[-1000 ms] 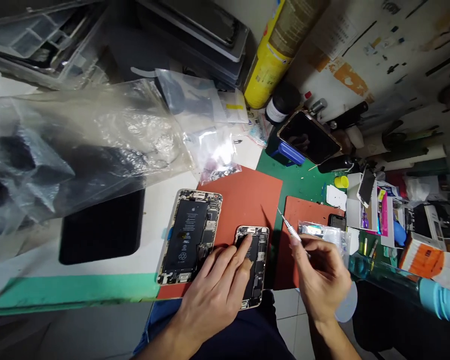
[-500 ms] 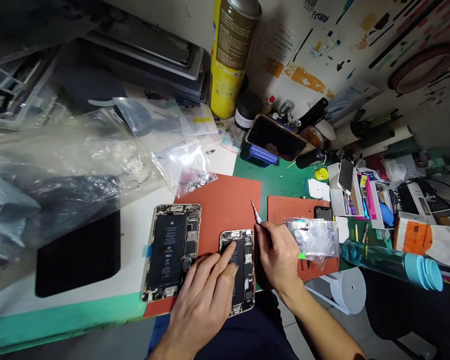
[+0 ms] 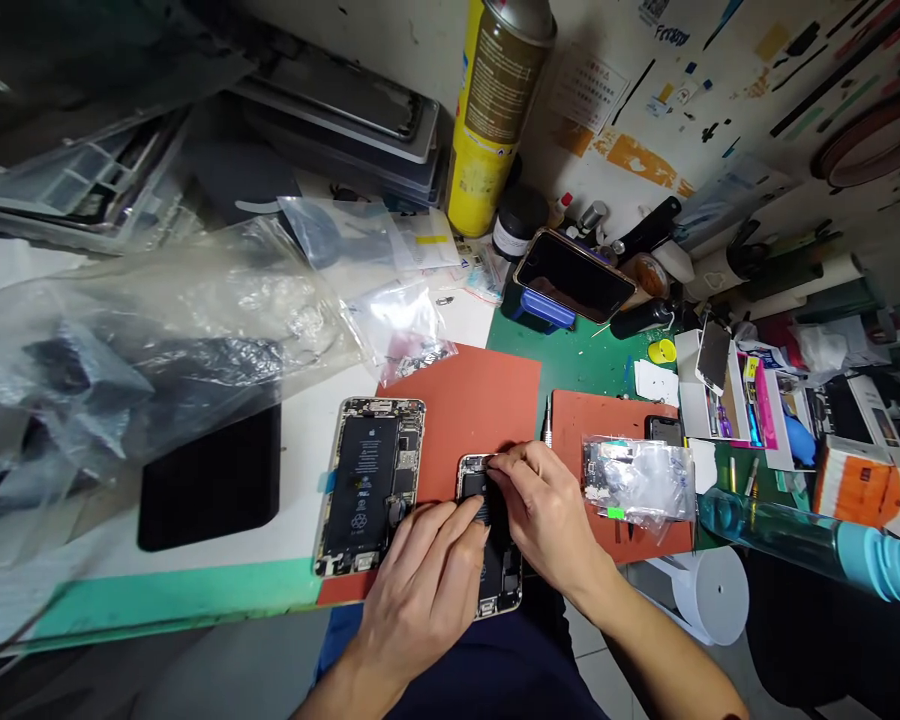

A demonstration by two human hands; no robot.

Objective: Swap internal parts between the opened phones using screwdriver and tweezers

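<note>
A small opened smartphone [image 3: 501, 575], its battery and boards bare, lies at the near edge of the orange mat. My left hand [image 3: 427, 575] holds it down from the left, fingers closed together and fingertips on its inside. At the phone's top end my right hand [image 3: 544, 500] is closed in a pinch; whatever is between the fingertips is hidden. A screwdriver [image 3: 547, 430] lies just beyond the right hand, out of its grip. Left of my left hand rests a larger opened smartphone [image 3: 367, 480] with its battery showing.
Clear plastic bags [image 3: 270, 290] and a dark screen panel [image 3: 210, 490] cover the left side. Behind stand a yellow spray can [image 3: 487, 130] and a phone on a blue stand [image 3: 574, 275]. Bagged parts [image 3: 637, 480] and a blue bottle [image 3: 802, 540] lie right.
My right hand has let go of the screwdriver, which now lies on the bench, and has moved left to the small phone's top end. The view has shifted slightly.
</note>
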